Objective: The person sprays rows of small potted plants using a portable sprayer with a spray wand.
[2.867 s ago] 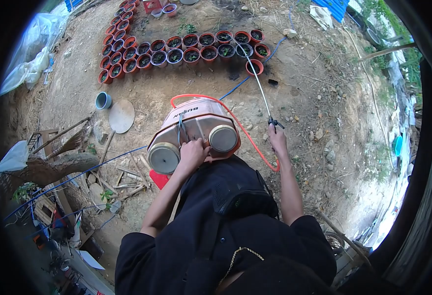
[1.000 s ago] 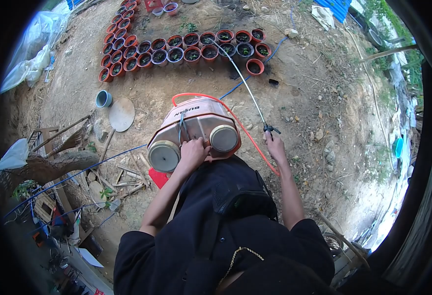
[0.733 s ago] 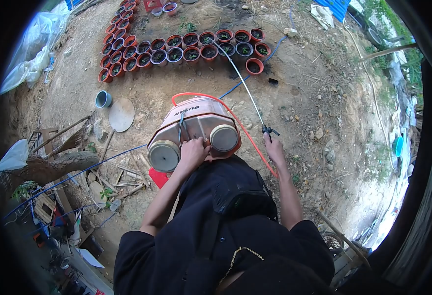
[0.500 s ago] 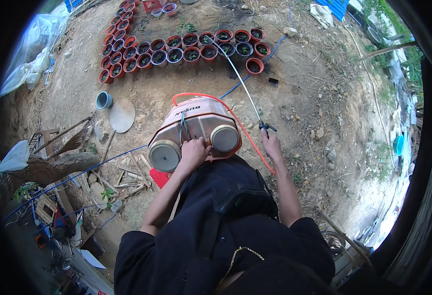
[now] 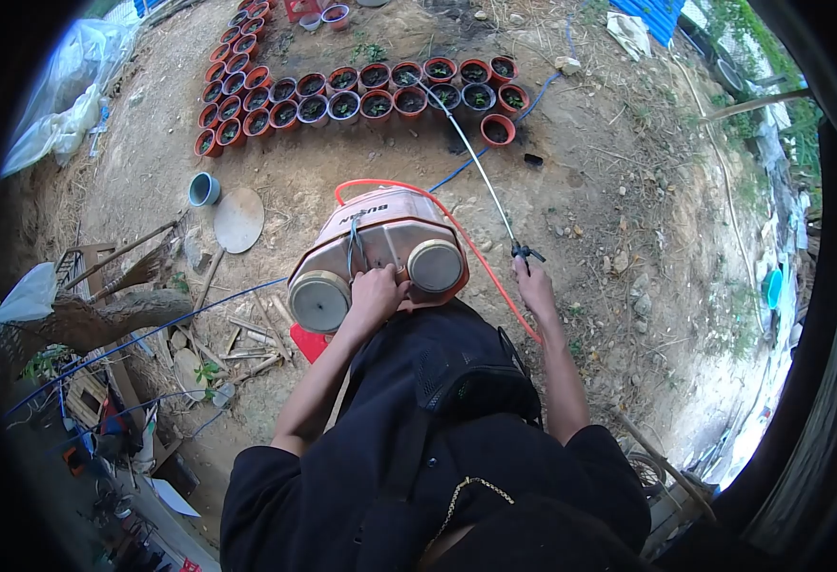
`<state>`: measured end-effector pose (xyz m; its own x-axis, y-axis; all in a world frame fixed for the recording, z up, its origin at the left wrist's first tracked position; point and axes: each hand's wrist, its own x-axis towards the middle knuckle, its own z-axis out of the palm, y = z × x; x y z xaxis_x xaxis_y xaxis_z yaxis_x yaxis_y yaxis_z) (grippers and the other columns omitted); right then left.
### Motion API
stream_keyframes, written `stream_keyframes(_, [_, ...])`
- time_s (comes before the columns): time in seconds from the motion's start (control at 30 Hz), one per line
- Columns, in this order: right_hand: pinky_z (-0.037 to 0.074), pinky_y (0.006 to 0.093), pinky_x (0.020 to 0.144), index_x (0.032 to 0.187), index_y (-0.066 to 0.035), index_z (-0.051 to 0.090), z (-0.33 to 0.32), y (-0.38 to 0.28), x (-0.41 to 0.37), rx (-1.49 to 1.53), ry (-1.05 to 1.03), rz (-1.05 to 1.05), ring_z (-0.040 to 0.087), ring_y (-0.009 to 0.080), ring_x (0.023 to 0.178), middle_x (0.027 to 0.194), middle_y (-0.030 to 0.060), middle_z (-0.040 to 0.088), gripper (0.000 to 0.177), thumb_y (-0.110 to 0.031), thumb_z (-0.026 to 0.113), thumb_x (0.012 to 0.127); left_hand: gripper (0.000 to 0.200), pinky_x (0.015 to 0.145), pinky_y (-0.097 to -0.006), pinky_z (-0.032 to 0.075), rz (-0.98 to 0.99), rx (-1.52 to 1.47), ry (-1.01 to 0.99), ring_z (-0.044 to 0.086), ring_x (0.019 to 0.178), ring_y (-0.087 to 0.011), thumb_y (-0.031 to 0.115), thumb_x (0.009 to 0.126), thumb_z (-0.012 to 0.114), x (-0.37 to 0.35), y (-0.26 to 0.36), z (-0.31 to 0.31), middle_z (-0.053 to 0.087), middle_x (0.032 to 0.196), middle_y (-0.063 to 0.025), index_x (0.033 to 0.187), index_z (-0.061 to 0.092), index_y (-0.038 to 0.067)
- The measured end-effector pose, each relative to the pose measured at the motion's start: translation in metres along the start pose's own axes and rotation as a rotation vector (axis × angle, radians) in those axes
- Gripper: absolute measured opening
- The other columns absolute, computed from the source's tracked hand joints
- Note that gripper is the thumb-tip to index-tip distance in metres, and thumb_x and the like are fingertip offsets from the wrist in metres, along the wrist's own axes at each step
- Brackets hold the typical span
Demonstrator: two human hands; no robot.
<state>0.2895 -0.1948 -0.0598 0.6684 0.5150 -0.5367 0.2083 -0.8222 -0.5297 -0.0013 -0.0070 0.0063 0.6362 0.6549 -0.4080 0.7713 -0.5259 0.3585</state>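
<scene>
My left hand (image 5: 377, 292) is closed on the handle at the top of a pale sprayer tank (image 5: 380, 227), between its two round caps; the fingers partly hide the handle. My right hand (image 5: 534, 286) grips a spray wand (image 5: 480, 170) by its dark handle, which has a small lever beside it. The thin metal wand slants up and left, its far end over the potted seedlings (image 5: 376, 105). A red hose (image 5: 483, 257) loops from the tank, passing down near my right forearm.
Rows of reddish pots form an L on bare soil. A blue pot (image 5: 204, 190) and a round board (image 5: 238, 220) lie left of the tank. Blue rope (image 5: 190, 315) crosses the ground at left, near a log (image 5: 123, 319) and sticks. One pot (image 5: 498, 131) stands apart.
My right hand has shifted slightly down and right, and the wand has moved with it. My left hand keeps its hold on the tank.
</scene>
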Motion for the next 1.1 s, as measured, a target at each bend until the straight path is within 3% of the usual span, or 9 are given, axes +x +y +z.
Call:
stream_keyframes(0.27, [0.045, 0.0404, 0.057, 0.081, 0.001, 0.066, -0.048, 0.018, -0.064, -0.021, -0.004, 0.009, 0.061, 0.0249, 0.058, 0.064, 0.0119, 0.061, 0.063, -0.057, 0.048, 0.101, 0.039, 0.077, -0.0491, 0.053, -0.010, -0.002, -0.013, 0.069, 0.080, -0.0376, 0.043, 0.090, 0.067, -0.001, 0.000, 0.002, 0.071, 0.082, -0.0187, 0.097, 0.066, 0.005])
stream_keyframes(0.33, [0.048, 0.0502, 0.070, 0.085, 0.004, 0.067, -0.054, 0.024, -0.072, -0.102, -0.018, 0.016, 0.066, 0.0457, 0.078, 0.076, 0.0276, 0.065, 0.063, -0.054, 0.050, 0.100, 0.039, 0.077, -0.0491, 0.052, -0.025, 0.015, -0.027, 0.069, 0.081, -0.0374, 0.044, 0.090, 0.067, 0.000, 0.000, 0.000, 0.071, 0.083, -0.0187, 0.097, 0.066, 0.005])
stream_keyframes(0.43, [0.048, 0.0507, 0.072, 0.086, 0.005, 0.066, -0.063, 0.013, -0.086, -0.091, -0.029, 0.044, 0.064, 0.0472, 0.080, 0.079, 0.0286, 0.065, 0.062, -0.053, 0.050, 0.101, 0.039, 0.078, -0.0489, 0.052, -0.021, 0.021, -0.035, 0.070, 0.082, -0.0369, 0.044, 0.090, 0.067, 0.001, 0.001, 0.001, 0.071, 0.083, -0.0185, 0.097, 0.066, 0.005])
stream_keyframes(0.47, [0.048, 0.0507, 0.072, 0.086, 0.005, 0.066, -0.062, 0.013, -0.088, -0.090, -0.027, 0.046, 0.064, 0.0472, 0.080, 0.079, 0.0286, 0.065, 0.062, -0.053, 0.050, 0.101, 0.039, 0.078, -0.0489, 0.052, -0.019, 0.023, -0.036, 0.070, 0.082, -0.0369, 0.044, 0.090, 0.067, 0.002, 0.000, 0.001, 0.071, 0.083, -0.0185, 0.097, 0.066, 0.005])
stream_keyframes(0.53, [0.046, 0.0419, 0.065, 0.079, 0.001, 0.064, -0.060, 0.015, -0.092, -0.121, 0.003, -0.019, 0.061, 0.0270, 0.065, 0.068, 0.0142, 0.063, 0.061, -0.054, 0.050, 0.101, 0.039, 0.078, -0.0485, 0.052, -0.001, 0.016, -0.022, 0.070, 0.082, -0.0364, 0.044, 0.090, 0.067, 0.002, -0.001, 0.002, 0.071, 0.083, -0.0182, 0.097, 0.066, 0.005])
stream_keyframes(0.97, [0.047, 0.0413, 0.067, 0.084, 0.001, 0.065, -0.074, 0.005, -0.116, -0.117, -0.023, 0.060, 0.064, 0.0280, 0.069, 0.071, 0.0155, 0.065, 0.061, -0.054, 0.048, 0.101, 0.038, 0.078, -0.0485, 0.052, 0.003, 0.021, -0.024, 0.070, 0.081, -0.0362, 0.043, 0.090, 0.066, 0.004, 0.003, 0.001, 0.071, 0.082, -0.0179, 0.096, 0.066, 0.005])
stream_keyframes(1.1, [0.047, 0.0428, 0.067, 0.087, 0.001, 0.067, -0.074, 0.002, -0.113, -0.151, -0.020, 0.074, 0.066, 0.0327, 0.072, 0.073, 0.0182, 0.066, 0.061, -0.055, 0.047, 0.101, 0.036, 0.077, -0.0478, 0.051, 0.020, 0.006, 0.020, 0.070, 0.077, -0.0349, 0.040, 0.088, 0.070, 0.004, 0.003, 0.005, 0.070, 0.077, -0.0170, 0.093, 0.065, 0.005])
